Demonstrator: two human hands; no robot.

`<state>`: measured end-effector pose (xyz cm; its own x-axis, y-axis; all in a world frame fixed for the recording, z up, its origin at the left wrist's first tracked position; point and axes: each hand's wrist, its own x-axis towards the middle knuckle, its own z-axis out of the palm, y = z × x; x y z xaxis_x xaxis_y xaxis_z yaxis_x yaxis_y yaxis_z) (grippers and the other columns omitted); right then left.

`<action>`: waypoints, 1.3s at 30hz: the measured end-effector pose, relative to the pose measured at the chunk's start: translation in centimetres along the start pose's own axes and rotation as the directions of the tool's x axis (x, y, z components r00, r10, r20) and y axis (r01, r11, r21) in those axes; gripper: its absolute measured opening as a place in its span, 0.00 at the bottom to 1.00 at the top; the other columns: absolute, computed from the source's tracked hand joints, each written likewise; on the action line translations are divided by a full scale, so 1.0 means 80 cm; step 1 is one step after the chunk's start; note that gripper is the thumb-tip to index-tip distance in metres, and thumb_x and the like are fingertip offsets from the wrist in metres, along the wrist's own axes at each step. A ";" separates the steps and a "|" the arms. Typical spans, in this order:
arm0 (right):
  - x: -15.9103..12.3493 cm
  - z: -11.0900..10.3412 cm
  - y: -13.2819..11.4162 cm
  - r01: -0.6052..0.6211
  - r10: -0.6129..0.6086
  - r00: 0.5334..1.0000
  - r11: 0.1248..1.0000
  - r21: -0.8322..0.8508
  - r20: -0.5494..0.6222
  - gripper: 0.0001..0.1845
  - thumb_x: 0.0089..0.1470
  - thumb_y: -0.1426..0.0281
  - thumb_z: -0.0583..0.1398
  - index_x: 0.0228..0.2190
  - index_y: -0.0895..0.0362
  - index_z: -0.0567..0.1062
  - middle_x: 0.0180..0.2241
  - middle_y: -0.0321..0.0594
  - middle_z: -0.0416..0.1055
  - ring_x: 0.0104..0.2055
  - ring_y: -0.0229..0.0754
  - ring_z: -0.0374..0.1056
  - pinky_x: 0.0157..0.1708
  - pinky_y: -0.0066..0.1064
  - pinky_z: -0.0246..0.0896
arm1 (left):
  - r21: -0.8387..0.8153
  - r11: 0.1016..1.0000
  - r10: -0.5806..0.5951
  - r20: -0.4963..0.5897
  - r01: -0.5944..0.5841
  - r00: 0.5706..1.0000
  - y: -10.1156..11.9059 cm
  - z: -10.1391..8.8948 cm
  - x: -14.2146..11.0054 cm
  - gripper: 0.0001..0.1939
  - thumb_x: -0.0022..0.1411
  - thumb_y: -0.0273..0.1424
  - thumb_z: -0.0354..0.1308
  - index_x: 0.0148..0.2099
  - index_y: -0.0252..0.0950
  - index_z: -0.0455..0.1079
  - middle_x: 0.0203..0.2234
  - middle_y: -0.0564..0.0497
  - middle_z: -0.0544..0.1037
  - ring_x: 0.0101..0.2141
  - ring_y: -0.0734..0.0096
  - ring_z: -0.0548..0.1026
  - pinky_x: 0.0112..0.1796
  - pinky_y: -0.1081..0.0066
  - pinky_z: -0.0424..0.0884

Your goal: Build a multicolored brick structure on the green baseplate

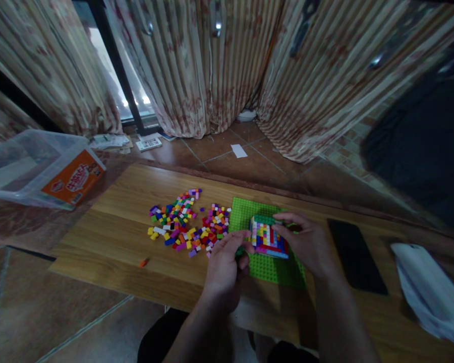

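Observation:
A small house-like block of multicoloured toy bricks (267,237) stands on a light green studded baseplate (272,272). Dark green bricks (264,220) run along its far top edge. My right hand (304,239) reaches in from the right, thumb and fingers pinched at the right end of that green row, on a green brick. Left of the block, my left hand (229,262) is closed, its fingers curled around a dark green brick (239,251) that shows only partly. Loose bricks in many colours (181,222) lie spread beside the baseplate.
One orange brick (143,262) lies apart near the front edge of the wooden table (109,237). A clear plastic bin (34,146) with an orange label stands at the left. To the right are a black flat object (357,254) and a white plastic package (431,292). Curtains (196,65) hang behind.

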<state>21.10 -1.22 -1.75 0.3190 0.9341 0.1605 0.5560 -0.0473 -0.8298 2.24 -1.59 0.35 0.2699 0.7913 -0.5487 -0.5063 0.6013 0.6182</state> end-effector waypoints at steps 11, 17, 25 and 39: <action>0.002 0.000 0.005 -0.092 0.093 0.996 0.994 0.058 -0.008 0.15 0.48 0.59 0.64 0.35 0.55 0.81 0.39 0.43 0.78 0.38 0.44 0.72 0.38 0.37 0.67 | -0.016 1.000 -0.008 0.004 0.008 1.000 0.002 0.000 -0.002 0.17 0.52 0.38 0.62 0.40 0.31 0.72 0.22 0.54 0.70 0.15 0.85 0.54 0.18 0.77 0.43; 0.003 0.006 0.013 -0.127 0.130 0.991 0.988 0.087 -0.024 0.14 0.48 0.59 0.65 0.35 0.55 0.81 0.39 0.43 0.78 0.38 0.45 0.73 0.39 0.39 0.67 | -0.025 1.000 -0.010 0.003 0.010 1.000 0.001 0.000 -0.001 0.17 0.51 0.39 0.62 0.39 0.32 0.72 0.22 0.54 0.70 0.15 0.85 0.54 0.18 0.77 0.43; 0.002 0.008 0.001 -0.181 0.187 0.982 0.973 0.142 -0.031 0.12 0.45 0.59 0.66 0.29 0.55 0.82 0.35 0.41 0.79 0.39 0.46 0.74 0.41 0.39 0.68 | -0.035 0.999 -0.014 0.014 0.015 1.000 0.006 0.002 -0.005 0.15 0.54 0.37 0.61 0.40 0.31 0.71 0.22 0.54 0.70 0.15 0.85 0.54 0.18 0.78 0.43; -0.007 0.003 -0.019 -0.157 0.184 0.962 0.977 0.142 -0.202 0.14 0.48 0.58 0.66 0.33 0.54 0.82 0.34 0.42 0.80 0.37 0.47 0.74 0.39 0.39 0.69 | -0.616 0.779 -0.130 0.031 0.121 0.991 0.019 0.008 -0.005 0.09 0.63 0.25 0.52 0.36 0.25 0.72 0.27 0.46 0.72 0.23 0.82 0.67 0.21 0.84 0.64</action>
<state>19.93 -1.59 -0.72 0.5642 0.8184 0.1095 0.3842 -0.1429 -0.9121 1.85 -0.93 1.86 0.3586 0.7096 -0.6065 -0.8657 0.4958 0.0683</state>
